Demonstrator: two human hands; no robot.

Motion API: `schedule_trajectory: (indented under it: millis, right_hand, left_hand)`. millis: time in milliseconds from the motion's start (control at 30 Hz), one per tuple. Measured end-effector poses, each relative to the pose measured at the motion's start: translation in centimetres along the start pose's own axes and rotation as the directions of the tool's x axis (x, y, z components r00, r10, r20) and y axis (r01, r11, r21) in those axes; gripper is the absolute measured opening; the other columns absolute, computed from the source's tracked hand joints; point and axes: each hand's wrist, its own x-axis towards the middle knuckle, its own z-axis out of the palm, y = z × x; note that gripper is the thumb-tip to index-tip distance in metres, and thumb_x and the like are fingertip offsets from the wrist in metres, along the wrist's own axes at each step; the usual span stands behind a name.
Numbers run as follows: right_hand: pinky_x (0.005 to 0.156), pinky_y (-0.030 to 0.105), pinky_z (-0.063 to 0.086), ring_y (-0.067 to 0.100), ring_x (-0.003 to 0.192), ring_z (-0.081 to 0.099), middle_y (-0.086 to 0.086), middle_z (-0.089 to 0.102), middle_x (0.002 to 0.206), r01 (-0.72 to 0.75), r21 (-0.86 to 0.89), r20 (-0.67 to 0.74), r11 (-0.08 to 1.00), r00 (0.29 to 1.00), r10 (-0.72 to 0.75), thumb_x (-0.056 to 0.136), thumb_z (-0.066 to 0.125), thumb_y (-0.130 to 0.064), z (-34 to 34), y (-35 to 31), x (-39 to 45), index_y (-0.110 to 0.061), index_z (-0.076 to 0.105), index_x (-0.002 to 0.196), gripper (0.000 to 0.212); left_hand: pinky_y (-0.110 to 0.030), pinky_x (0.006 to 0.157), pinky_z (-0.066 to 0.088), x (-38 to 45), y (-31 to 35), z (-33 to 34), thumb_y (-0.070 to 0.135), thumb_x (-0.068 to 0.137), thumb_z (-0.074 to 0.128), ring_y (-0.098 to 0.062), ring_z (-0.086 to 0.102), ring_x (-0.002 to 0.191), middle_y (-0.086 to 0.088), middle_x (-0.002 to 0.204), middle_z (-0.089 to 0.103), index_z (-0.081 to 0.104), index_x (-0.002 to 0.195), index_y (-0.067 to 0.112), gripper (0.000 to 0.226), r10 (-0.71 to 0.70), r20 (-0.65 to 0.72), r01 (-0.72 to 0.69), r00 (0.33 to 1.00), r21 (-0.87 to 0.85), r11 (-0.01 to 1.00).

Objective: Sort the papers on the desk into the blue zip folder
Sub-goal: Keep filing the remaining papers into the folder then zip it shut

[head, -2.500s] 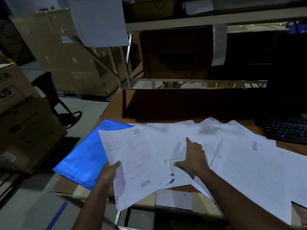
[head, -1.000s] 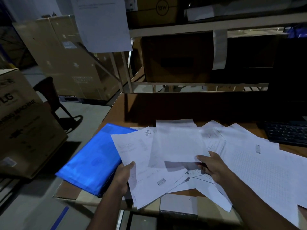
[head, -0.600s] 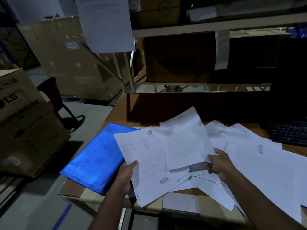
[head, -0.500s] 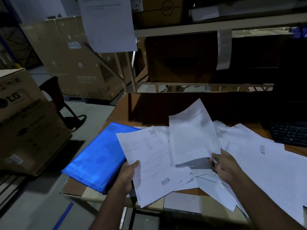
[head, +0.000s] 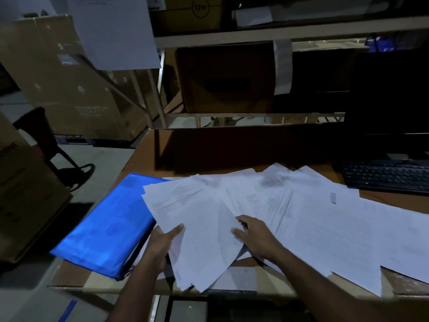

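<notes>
Currently left hand point(head: 160, 244) grips a stack of papers point(head: 199, 231) at its 8 o'clock edge, thumb on top of the sheets, fingers underneath. The stack is fanned and tilted, its near corner hanging past the front edge of the surface point(head: 236, 154). Right hand point(head: 256, 237) lies on the stack's 3 o'clock side, fingers loosely spread and touching the top sheet; can't tell whether it pinches anything.

Blue zip folder point(head: 104, 225) lies flat at 9 o'clock of the stack, touching it, the stack's far corner overlapping the folder's right edge. Folder's near corner juts over the surface's left front edge.

Loose sheets point(head: 336, 228) are spread across the surface from 12 to 4 o'clock of the hands, overlapping each other, some running under the held stack. One has a small barcode-like label near its top.

Black keyboard point(head: 385, 176) sits at 2 o'clock, just beyond the sheets. Cardboard boxes point(head: 69, 77) stand off the surface at 10 o'clock, with a black chair point(head: 44, 135) at 9 o'clock. A white sheet point(head: 113, 31) hangs from the shelving at 11 o'clock.
</notes>
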Motion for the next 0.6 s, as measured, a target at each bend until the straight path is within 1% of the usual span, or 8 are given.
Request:
schedule_trajectory:
  millis: [100, 167, 233, 300, 367, 467, 533, 600]
  right_hand:
    - [0.085, 0.027, 0.051, 0.007, 0.099, 0.061, -0.011, 0.063, 0.11, 0.014, 0.032, -0.246, 0.999, 0.969, -0.006, 0.092, 0.057, -0.057, -1.0, 1.1, -0.7, -0.028, 0.065, 0.12, 0.041]
    - [0.103, 0.033, 0.044, 0.013, 0.122, 0.055, -0.005, 0.056, 0.134, -0.078, -0.127, -0.371, 0.989, 0.928, 0.026, 0.084, 0.063, -0.065, -2.3, 2.7, -0.9, -0.026, 0.056, 0.134, 0.064]
    - [0.12, 0.047, 0.017, 0.023, 0.149, 0.023, 0.002, 0.028, 0.161, -0.228, -0.366, -0.28, 0.902, 0.952, 0.127, 0.072, 0.064, -0.076, -3.4, 4.4, -1.2, -0.027, 0.03, 0.153, 0.101]
    - [0.121, 0.053, -0.001, 0.025, 0.154, -0.001, 0.003, 0.003, 0.168, -0.25, -0.487, -0.161, 0.837, 0.967, 0.196, 0.065, 0.06, -0.084, -3.9, 5.8, -1.6, -0.027, 0.009, 0.158, 0.121]
    - [0.123, 0.052, -0.003, 0.023, 0.154, -0.005, 0.002, -0.002, 0.168, -0.211, -0.484, -0.127, 0.849, 0.977, 0.171, 0.068, 0.06, -0.083, -4.0, 6.6, -1.8, -0.026, 0.005, 0.159, 0.12]
    - [0.125, 0.046, 0.005, 0.02, 0.154, 0.009, 0.001, 0.013, 0.166, -0.157, -0.448, -0.153, 0.88, 0.983, 0.098, 0.077, 0.066, -0.07, -4.1, 6.6, -2.1, -0.023, 0.019, 0.157, 0.104]
    - [0.122, 0.039, 0.019, 0.02, 0.148, 0.028, 0.0, 0.032, 0.16, -0.117, -0.397, -0.195, 0.91, 0.98, 0.041, 0.08, 0.07, -0.06, -4.0, 6.4, -2.4, -0.022, 0.035, 0.152, 0.088]
    - [0.106, 0.031, 0.04, 0.016, 0.127, 0.053, -0.004, 0.057, 0.138, -0.086, -0.38, -0.265, 0.921, 0.964, -0.02, 0.084, 0.072, -0.049, -4.0, 6.2, -2.6, -0.024, 0.054, 0.135, 0.059]
  left_hand:
    - [-0.039, 0.095, 0.051, 0.4, 0.0, 0.3, 0.012, 0.092, 0.078, -0.02, 0.069, 0.107, 0.0, 0.117, 0.075, 0.068, 0.125, 0.017, 0.035, 0.047, -0.03, -0.046, 0.998, 0.029, 0.999]
    - [-0.038, 0.098, 0.045, 0.7, 0.3, 0.7, 0.011, 0.094, 0.075, -0.01, 0.064, 0.104, 0.011, 0.112, 0.07, 0.064, 0.126, 0.022, 0.036, 0.085, -0.036, -0.083, 0.996, 0.043, 0.996]
    - [-0.039, 0.102, 0.044, 1.4, 0.5, 0.9, 0.013, 0.093, 0.076, -0.013, 0.063, 0.109, 0.015, 0.113, 0.068, 0.063, 0.128, 0.025, 0.039, 0.097, -0.023, -0.095, 0.995, 0.064, 0.993]
    - [-0.041, 0.104, 0.044, 1.8, 0.5, 1.1, 0.015, 0.093, 0.076, -0.018, 0.061, 0.114, 0.013, 0.115, 0.068, 0.063, 0.131, 0.025, 0.042, 0.095, -0.003, -0.094, 0.996, 0.1, 0.991]
    - [-0.042, 0.104, 0.044, 2.1, 0.4, 1.4, 0.016, 0.094, 0.076, -0.019, 0.061, 0.114, 0.011, 0.117, 0.069, 0.062, 0.133, 0.025, 0.043, 0.088, 0.025, -0.091, 0.996, 0.113, 0.989]
    - [-0.041, 0.103, 0.043, 2.5, 0.4, 1.4, 0.014, 0.095, 0.075, -0.021, 0.059, 0.115, 0.005, 0.12, 0.067, 0.061, 0.134, 0.022, 0.042, 0.096, 0.023, -0.098, 0.995, 0.129, 0.987]
    - [-0.04, 0.103, 0.043, 2.9, 0.5, 1.2, 0.011, 0.096, 0.073, -0.023, 0.058, 0.118, 0.0, 0.124, 0.065, 0.061, 0.136, 0.016, 0.042, 0.108, 0.006, -0.107, 0.994, 0.138, 0.985]
    - [-0.04, 0.102, 0.042, 3.0, 0.8, 0.9, 0.009, 0.097, 0.071, -0.024, 0.055, 0.118, -0.001, 0.125, 0.063, 0.06, 0.134, 0.014, 0.039, 0.114, -0.019, -0.11, 0.993, 0.147, 0.983]
